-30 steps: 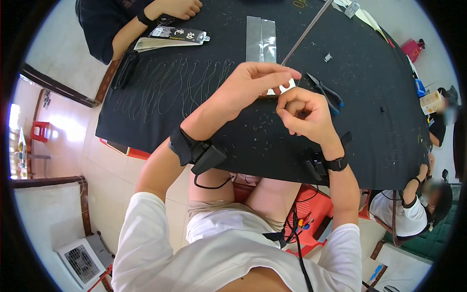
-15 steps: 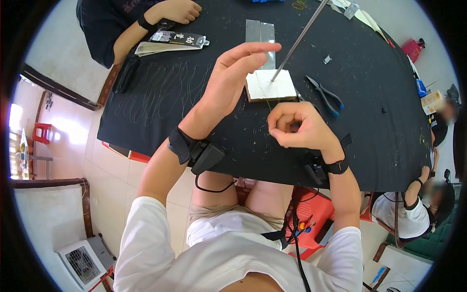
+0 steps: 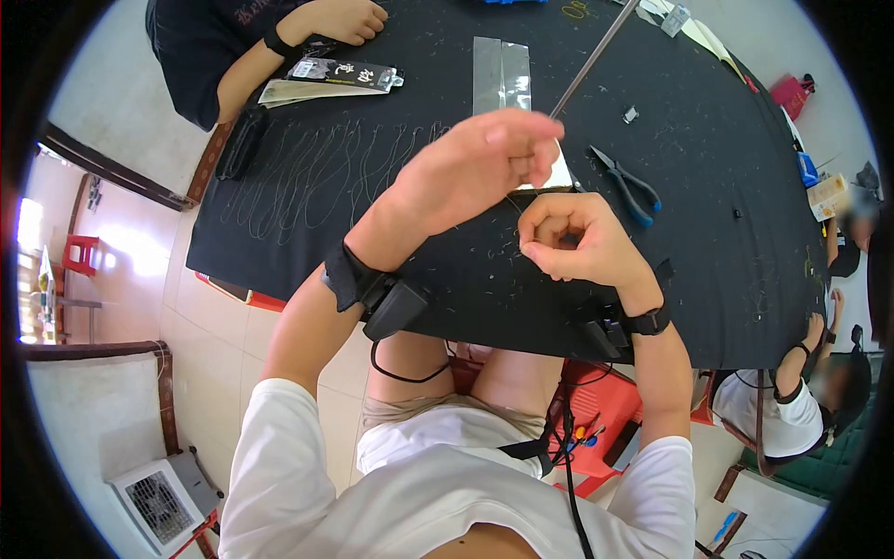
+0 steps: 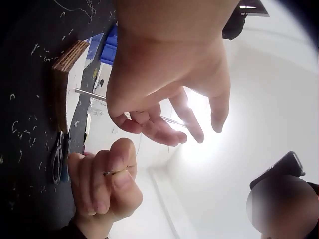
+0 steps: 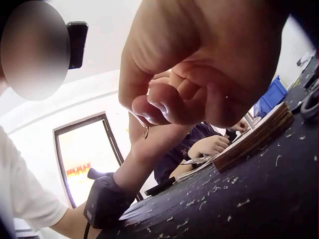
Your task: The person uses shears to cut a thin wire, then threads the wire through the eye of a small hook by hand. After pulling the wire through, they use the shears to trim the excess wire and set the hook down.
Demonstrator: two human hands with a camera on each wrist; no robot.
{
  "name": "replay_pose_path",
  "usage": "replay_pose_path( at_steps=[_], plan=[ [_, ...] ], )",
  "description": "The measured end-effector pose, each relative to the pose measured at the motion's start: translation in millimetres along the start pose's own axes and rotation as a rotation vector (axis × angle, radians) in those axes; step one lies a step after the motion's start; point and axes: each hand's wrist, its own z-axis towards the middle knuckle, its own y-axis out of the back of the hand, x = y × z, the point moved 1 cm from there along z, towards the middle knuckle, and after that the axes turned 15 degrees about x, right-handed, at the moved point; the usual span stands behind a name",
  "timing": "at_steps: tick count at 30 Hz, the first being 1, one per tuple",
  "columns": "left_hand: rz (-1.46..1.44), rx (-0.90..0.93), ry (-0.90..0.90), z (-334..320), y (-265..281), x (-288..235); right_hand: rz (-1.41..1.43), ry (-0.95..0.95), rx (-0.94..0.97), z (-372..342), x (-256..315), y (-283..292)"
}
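Observation:
My right hand (image 3: 587, 240) is over the near side of the table, thumb and index finger pinching a tiny fish hook (image 5: 145, 132). A thin line runs up from those fingers in the head view. My left hand (image 3: 466, 172) hovers just above and left of it, some fingers extended and others loosely bent. Behind that hand, a white-topped wooden block (image 4: 62, 87) with layered edges is partly hidden in the head view. From the block rises a slim metal rod (image 3: 596, 61). Blue-handled pliers (image 3: 637, 191) lie right of the block.
Several thin looped lines (image 3: 312, 177) are laid out on the black cloth (image 3: 717, 270) at left. A clear plastic sleeve (image 3: 501, 74) and a black packet (image 3: 340, 73) lie farther back. Scissors (image 4: 58, 157) rest beside the block. Another person's hand (image 3: 346, 19) is at the far left edge.
My left hand moved back and left, uncovering the block, then came right again in front of it and turned over. The right hand shifted slightly nearer and left, still pinching.

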Motion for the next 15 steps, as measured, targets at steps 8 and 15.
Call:
replay_pose_path(
  at_steps=[8,15],
  plan=[
    [0.027,0.026,0.055,0,-2,-1,-0.044,-0.088,0.028,3,0,-3],
    [-0.053,-0.034,-0.05,-6,10,-7,-0.048,-0.063,0.195,1,-5,-7]
  ],
)
